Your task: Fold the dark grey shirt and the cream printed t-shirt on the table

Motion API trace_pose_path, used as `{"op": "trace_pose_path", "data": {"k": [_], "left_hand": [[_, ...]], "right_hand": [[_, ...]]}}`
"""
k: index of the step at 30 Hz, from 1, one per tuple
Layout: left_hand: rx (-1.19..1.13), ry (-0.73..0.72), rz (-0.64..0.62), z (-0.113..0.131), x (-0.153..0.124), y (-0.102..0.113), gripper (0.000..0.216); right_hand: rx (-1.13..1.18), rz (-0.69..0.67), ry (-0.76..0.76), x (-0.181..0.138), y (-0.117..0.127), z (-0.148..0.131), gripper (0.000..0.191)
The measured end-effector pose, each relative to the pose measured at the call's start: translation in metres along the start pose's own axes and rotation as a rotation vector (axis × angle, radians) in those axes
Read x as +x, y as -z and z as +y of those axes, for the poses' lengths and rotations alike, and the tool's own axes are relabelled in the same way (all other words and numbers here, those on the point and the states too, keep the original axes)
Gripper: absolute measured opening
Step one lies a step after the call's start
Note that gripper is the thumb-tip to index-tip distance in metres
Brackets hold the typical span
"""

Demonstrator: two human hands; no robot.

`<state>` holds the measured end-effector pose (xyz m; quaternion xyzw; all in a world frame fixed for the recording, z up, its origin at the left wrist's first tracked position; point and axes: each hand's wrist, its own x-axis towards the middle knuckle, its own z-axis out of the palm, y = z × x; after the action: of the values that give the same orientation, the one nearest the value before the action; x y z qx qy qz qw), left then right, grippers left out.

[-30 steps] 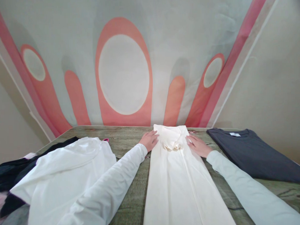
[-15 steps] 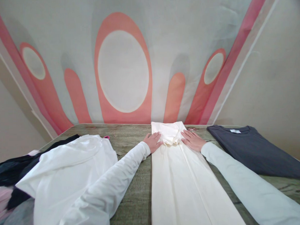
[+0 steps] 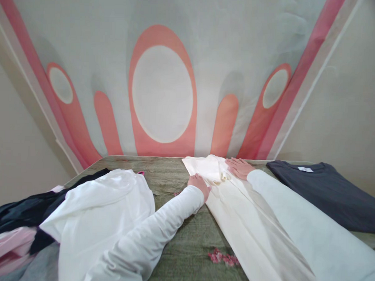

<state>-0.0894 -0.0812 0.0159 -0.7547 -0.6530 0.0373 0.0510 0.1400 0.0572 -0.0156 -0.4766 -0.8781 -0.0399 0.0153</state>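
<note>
A long cream garment (image 3: 239,220), folded into a narrow strip, lies on the wooden table (image 3: 185,247) and runs away from me toward the far edge. My left hand (image 3: 199,184) rests on its left edge near the far end, fingers curled down onto the cloth. On the top right of the garment, by its bunched collar, my right hand (image 3: 239,167) lies flat with the fingers stretched out. Both arms wear long white sleeves.
A white garment (image 3: 100,217) lies heaped at the left on dark, pink and grey clothes (image 3: 21,228). A dark grey T-shirt (image 3: 327,193) is spread flat at the right. A small pink floral print (image 3: 224,258) shows on the table. A patterned wall stands behind the far edge.
The garment's strip has swung so it now runs diagonally, its near end toward the right. My left hand has drawn back and curled; my right hand slid further onto the collar end.
</note>
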Motion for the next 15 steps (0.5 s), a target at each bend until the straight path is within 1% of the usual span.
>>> {"op": "trace_pose_path", "data": {"k": [2,4,6,7,9,11,13,15], "left_hand": [[0.031,0.046,-0.016,0.012,-0.005,0.003,0.059],[0.016,0.040,-0.060,0.018,-0.008,0.008,0.050],[-0.056,0.022,-0.093,0.013,-0.006,0.016,0.039],[-0.099,0.023,-0.093,0.005,-0.003,0.021,0.035],[-0.166,0.059,-0.035,-0.022,0.008,0.029,0.031],[-0.175,0.115,0.018,-0.057,0.021,0.033,0.029],[-0.184,0.180,0.083,-0.093,0.034,0.030,0.028],[-0.208,0.222,0.139,-0.122,0.044,0.020,0.029]], "right_hand": [[-0.004,0.043,-0.055,0.000,0.001,-0.002,0.055],[0.000,0.097,-0.099,-0.003,0.005,-0.005,0.055],[0.036,0.126,-0.136,-0.010,0.012,-0.008,0.055],[0.068,0.128,-0.147,-0.015,0.016,-0.011,0.056],[0.152,0.124,-0.128,-0.034,0.026,-0.018,0.058],[0.237,0.129,-0.045,-0.061,0.036,-0.030,0.059],[0.316,0.133,0.036,-0.094,0.044,-0.046,0.058],[0.349,0.134,0.071,-0.127,0.048,-0.061,0.055]]}}
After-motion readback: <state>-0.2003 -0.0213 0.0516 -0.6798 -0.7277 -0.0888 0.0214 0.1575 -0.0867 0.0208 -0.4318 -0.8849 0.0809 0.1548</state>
